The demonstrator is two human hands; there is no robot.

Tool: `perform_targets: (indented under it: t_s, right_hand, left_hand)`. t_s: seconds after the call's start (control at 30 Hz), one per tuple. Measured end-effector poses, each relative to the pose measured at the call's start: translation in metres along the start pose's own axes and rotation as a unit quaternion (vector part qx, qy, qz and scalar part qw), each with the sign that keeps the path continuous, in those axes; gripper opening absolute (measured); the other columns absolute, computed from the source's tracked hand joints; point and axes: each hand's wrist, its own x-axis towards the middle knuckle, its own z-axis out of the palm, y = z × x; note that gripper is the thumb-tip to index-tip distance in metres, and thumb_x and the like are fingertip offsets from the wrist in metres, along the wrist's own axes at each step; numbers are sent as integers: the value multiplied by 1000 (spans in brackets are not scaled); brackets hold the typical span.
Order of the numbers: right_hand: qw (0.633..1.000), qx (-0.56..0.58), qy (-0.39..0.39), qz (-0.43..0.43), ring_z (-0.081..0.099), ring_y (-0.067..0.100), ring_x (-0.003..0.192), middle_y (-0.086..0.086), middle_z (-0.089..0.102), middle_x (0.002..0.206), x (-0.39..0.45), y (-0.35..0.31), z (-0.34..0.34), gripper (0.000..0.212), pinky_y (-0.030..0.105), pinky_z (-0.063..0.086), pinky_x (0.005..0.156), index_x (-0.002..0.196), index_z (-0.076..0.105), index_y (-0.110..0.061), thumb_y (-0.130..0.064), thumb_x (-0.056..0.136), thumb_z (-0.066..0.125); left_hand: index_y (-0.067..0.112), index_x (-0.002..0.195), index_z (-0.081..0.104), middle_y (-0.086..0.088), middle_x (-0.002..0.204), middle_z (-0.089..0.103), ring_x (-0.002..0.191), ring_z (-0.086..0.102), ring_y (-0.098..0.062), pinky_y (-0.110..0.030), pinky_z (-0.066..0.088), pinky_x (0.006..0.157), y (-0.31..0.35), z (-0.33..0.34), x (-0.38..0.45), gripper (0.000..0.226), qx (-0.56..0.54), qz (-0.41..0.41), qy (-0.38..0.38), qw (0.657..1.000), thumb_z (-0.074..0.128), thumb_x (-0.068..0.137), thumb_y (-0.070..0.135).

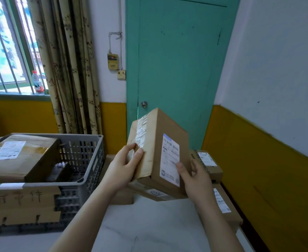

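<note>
Head cam: cardboard box [156,151] is held in both hands, tilted, with its far end leaning toward the green door [176,70]. Left hand [124,166] grips the near lower corner, thumb and fingertips curled onto the clear tape strip [140,131] on the narrow face. Right hand [195,175] clamps the other side: thumb pressed on the white shipping label [170,160], remaining fingers wrapped behind the box, out of sight. Both grasps are firm on the box.

Directly under the grip is a flat parcel [155,192] on the white table [149,224]. The box's lower edge sits just above it — can't tell if they touch. Just behind the right hand's fingers is a small labelled carton [207,164]. Below the right wrist, another flat labelled parcel [224,202] runs along the table edge.

Left of the left hand, near but apart, is a grey slotted crate [84,160] holding a large taped box [22,157]. Far beyond that, a water bottle [37,82] stands on the window sill beside the curtain [67,70].
</note>
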Motion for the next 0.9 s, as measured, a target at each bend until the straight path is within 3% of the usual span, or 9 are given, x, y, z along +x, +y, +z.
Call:
perform_targets:
  t_s: [0.1,0.2,0.27,0.4,0.5,0.57,0.67,0.77,0.9]
  right_hand:
    - [999,-16,25,-17,58,21,133,-5,63,142,2,5,0,61,52,53,106,150,50,-28,-44,95,70]
    - [998,-27,45,-25,55,22,136,-2,60,146,3,8,-4,63,47,49,110,154,46,-24,-35,97,71]
    - [997,-39,55,-27,54,23,138,-1,57,150,6,9,-10,65,48,49,110,156,44,-23,-34,97,70]
    - [996,-47,72,-33,53,18,137,-4,54,153,15,11,-30,64,38,51,104,156,44,-26,-33,98,69]
    - [995,-52,83,-34,54,14,132,-6,56,149,23,15,-49,58,34,52,103,154,47,-28,-28,99,68]
    - [994,-54,89,-14,56,20,133,-5,56,149,28,20,-64,57,45,54,105,154,46,-31,-30,101,65]
    - [993,-43,106,3,55,23,136,-2,54,152,36,32,-88,55,52,51,108,155,45,-30,-23,104,61]
    - [993,-58,105,19,55,24,136,-1,52,153,46,45,-110,54,50,52,108,157,42,-29,-20,106,57]
    - [991,-71,103,43,58,19,125,1,53,153,67,68,-143,53,28,55,86,157,42,-27,-19,106,55]
  left_hand:
    - [38,163,21,2,164,35,148,38,-28,-56,34,120,4,3,-1,122,24,-54,-48,997,38,60,103]
    - [40,164,9,4,168,29,147,41,-25,-52,35,121,5,9,-3,134,12,-82,-86,993,41,50,103]
    - [43,163,10,6,163,37,140,50,-22,-45,42,116,5,15,-1,130,-12,-95,-93,991,46,54,103]
    - [47,152,31,16,126,61,90,73,4,-15,58,68,3,39,5,81,-77,-97,-75,989,47,81,85]
    - [55,158,15,6,136,65,112,71,-17,-41,57,99,-7,66,12,94,-108,-103,-86,985,47,77,91]
    - [58,157,13,7,142,61,122,64,-19,-39,48,106,-10,88,17,93,-106,-102,-102,984,44,77,93]
    - [54,159,12,6,150,56,124,61,-16,-35,46,99,-7,122,24,78,-106,-113,-124,980,39,91,80]
    - [50,160,16,7,146,60,99,63,0,-22,49,79,-7,152,36,66,-122,-110,-133,977,39,100,67]
    - [53,152,34,27,115,68,80,70,11,-18,57,60,-9,194,45,46,-125,-115,-148,974,39,107,54]
